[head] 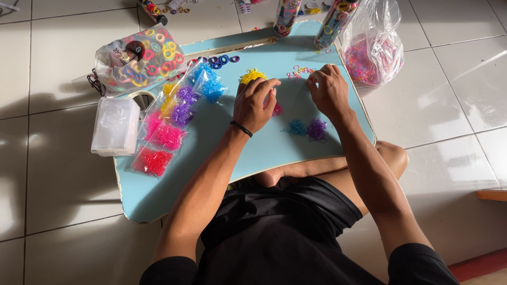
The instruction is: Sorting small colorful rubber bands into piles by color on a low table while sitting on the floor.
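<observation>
Both hands, left (255,104) and right (328,91), pinch tiny elastic bands on a blue lap table (253,153); two small piles (307,128) sorted, bagged bands (169,119) remain.

Under the fingers of both hands lay a low table (317,145) with a smooth, matt light-blue painted top, its pale edge looking like chipped wood. The left hand (254,104) wore a thin black elastic band (241,128) at the wrist, matt. Just beside the left fingertips sat a heap of tiny yellow rubbery bands (251,75), faintly shiny. Beyond the right hand (328,91) fingertips stood a clear, crinkled, glossy plastic bag (373,47). Left of the left fingers lay thin glossy plastic packets (169,124). The floor tiles (449,100) looked glazed and reflective. The shorts (285,221) were matt black cloth
</observation>
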